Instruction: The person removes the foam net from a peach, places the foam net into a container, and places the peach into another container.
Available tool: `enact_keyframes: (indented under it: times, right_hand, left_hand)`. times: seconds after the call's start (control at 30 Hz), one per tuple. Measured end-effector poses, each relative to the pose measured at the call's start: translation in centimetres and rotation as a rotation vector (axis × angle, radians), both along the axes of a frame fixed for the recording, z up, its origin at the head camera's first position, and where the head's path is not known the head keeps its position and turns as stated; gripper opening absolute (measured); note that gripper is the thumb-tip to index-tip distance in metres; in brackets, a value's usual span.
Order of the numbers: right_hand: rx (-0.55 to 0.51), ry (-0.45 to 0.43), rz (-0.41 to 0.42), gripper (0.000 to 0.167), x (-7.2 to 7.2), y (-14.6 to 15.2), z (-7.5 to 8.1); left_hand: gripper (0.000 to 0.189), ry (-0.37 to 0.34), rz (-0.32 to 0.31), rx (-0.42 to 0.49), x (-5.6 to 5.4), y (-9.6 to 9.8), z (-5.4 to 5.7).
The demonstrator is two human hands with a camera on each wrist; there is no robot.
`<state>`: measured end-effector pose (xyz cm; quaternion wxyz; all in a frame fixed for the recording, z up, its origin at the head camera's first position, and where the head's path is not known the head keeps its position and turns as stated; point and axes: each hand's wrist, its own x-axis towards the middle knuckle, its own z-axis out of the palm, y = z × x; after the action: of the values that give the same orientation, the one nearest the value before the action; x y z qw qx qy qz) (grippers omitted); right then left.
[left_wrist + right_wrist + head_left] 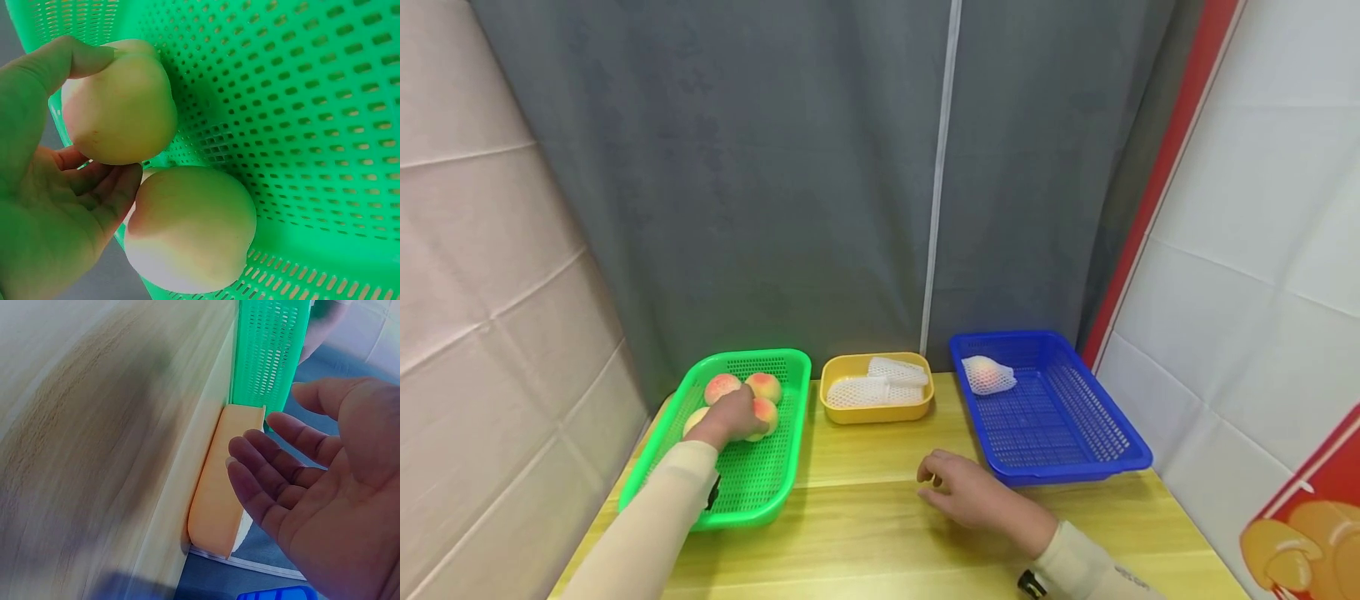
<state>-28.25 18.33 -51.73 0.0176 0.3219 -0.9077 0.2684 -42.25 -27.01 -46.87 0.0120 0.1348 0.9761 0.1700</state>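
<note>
My left hand (728,418) reaches into the green basket (801,433) on the left and grips a peach (765,414). In the left wrist view, the thumb lies over that peach (122,109) and the fingers curl against its other side. Another peach (190,228) sits right by the fingertips. More peaches, one reddish (721,387) and one at the back (763,385), lie around the hand, which partly hides a yellowish one (695,421). Holding nothing, my right hand (966,493) hovers over the front of the table with its fingers loosely bent.
A yellow tray (872,415) at the middle back holds several white foam net sleeves (857,392). To the right, a blue basket (1060,475) contains one peach in a foam net (987,375). A grey curtain (775,183) hangs behind the wooden table (865,517).
</note>
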Motion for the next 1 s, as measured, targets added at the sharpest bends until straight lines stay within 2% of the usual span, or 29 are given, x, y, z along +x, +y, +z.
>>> enact_keyframes:
  times: [0.2, 0.37, 0.53, 0.7, 0.8, 0.9, 1.0]
  right_hand:
    - [-0.012, -0.020, 0.011, 0.013, 0.3, -0.1, 0.2]
    - [-0.018, -0.031, 0.022, 0.011, 0.4, -0.2, 0.3]
    - [-0.010, -0.034, 0.021, 0.014, 0.5, -0.3, 0.3]
    - [-0.005, -0.051, 0.019, 0.015, 0.6, -0.3, 0.4]
    - [-0.003, -0.057, 0.017, 0.015, 0.7, -0.3, 0.5]
    - [-0.006, -0.056, 0.015, 0.015, 0.6, -0.3, 0.6]
    - [-0.010, -0.047, 0.010, 0.015, 0.5, -0.2, 0.6]
  left_hand:
    - [0.052, 0.032, 0.017, -0.017, 0.0, 0.1, -0.2]
    - [0.035, 0.082, -0.016, -0.066, 0.3, 0.1, 0.2]
    - [0.041, 0.082, -0.038, -0.077, 0.6, 0.2, 0.3]
    - [0.054, 0.065, -0.038, -0.071, 0.5, -0.1, -0.1]
    - [0.063, 0.077, -0.044, -0.080, 0.4, -0.3, -0.1]
    - [0.066, 0.100, -0.057, -0.062, 0.5, -0.1, 0.3]
    - [0.067, 0.114, -0.061, -0.002, 1.0, 0.3, 0.9]
